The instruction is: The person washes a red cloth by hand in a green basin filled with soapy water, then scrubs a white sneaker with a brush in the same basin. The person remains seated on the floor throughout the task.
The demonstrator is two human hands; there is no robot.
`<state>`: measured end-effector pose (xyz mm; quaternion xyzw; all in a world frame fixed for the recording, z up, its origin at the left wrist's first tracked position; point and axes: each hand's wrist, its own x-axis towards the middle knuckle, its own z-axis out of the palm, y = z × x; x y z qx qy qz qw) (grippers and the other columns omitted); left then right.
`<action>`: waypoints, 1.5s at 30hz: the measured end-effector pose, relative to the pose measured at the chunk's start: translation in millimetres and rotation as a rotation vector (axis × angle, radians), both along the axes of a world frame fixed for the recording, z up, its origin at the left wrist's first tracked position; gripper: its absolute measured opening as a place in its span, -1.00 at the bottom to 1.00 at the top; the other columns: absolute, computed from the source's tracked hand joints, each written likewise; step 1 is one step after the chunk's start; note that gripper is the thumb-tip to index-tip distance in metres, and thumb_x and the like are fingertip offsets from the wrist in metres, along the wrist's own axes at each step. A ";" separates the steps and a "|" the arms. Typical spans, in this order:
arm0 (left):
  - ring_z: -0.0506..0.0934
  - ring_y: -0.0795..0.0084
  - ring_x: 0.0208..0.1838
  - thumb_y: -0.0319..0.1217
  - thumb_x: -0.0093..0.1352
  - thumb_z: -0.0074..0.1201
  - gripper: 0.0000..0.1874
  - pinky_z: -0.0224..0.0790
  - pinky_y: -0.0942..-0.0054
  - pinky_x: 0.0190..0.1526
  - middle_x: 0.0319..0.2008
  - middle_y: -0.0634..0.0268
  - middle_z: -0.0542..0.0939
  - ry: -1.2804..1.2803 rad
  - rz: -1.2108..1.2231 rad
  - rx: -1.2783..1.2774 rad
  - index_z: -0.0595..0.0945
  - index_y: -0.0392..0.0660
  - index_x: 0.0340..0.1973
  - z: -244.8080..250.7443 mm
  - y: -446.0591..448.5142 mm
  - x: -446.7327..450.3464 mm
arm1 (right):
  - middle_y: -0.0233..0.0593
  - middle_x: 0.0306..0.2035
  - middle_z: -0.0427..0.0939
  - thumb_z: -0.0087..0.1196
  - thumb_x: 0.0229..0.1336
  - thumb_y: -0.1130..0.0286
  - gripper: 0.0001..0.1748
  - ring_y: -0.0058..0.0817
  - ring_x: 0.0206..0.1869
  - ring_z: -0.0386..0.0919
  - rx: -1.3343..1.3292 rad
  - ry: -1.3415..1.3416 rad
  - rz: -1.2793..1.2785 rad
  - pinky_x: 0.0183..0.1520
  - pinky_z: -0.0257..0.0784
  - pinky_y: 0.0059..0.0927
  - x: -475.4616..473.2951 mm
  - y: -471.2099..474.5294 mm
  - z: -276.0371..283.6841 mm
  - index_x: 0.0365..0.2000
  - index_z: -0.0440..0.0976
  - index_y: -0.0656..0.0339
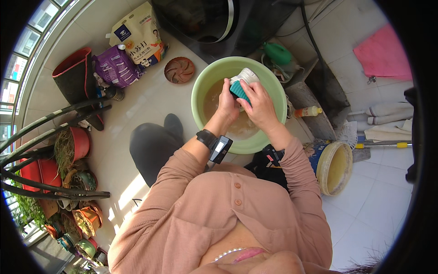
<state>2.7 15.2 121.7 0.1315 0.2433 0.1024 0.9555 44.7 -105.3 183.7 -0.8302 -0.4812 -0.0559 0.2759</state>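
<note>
Over a pale green plastic basin (197,92) of cloudy brownish water (214,97), both hands are close together. My left hand (227,101) grips what looks like a white shoe (247,75), its far end pointing away from me. In my right hand (260,104) is a green scrubbing brush (239,90), held against the white shoe. My fingers and the brush hide much of the shoe, and the bristles cannot be made out.
Left of the basin are a brown round dish (179,70), a purple bag (116,66), a printed detergent bag (137,37), a rubber boot (77,82) and potted plants (80,144). On the right lie a bottle (306,111) and a tipped bucket (335,167). A black appliance (191,20) stands beyond.
</note>
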 end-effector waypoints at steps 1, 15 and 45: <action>0.52 0.29 0.05 -0.04 0.57 -0.38 -0.54 0.30 0.23 0.17 -0.03 0.26 0.58 0.026 0.026 -0.033 0.48 -0.11 0.02 0.5 -6.2 -1.4 | -0.16 -0.19 0.42 0.24 0.06 0.33 -0.41 -0.17 -0.15 0.46 -0.056 -0.125 0.072 -0.08 0.40 -0.21 4.8 12.5 2.8 0.13 0.40 0.22; 0.41 0.29 0.23 0.21 0.50 -0.43 -0.28 0.13 0.28 0.33 0.15 0.22 0.50 -0.238 0.044 0.046 0.41 -0.17 0.18 20.9 -3.1 -4.6 | -0.13 -0.23 0.41 0.16 0.12 0.29 -0.49 -0.17 -0.18 0.44 -0.143 -0.293 -0.154 -0.11 0.40 -0.19 11.7 24.2 5.3 0.09 0.42 0.19; 0.53 -0.13 0.06 -0.29 0.36 -0.02 -0.58 0.35 0.08 0.07 -0.03 -0.16 0.58 0.578 -0.579 1.607 0.42 -0.19 0.08 -100.4 49.3 33.7 | 0.14 0.05 0.51 0.22 0.10 0.25 -0.36 -0.04 0.03 0.52 0.241 1.092 -0.363 0.06 0.40 -0.25 73.0 -7.4 -174.6 0.16 0.35 0.29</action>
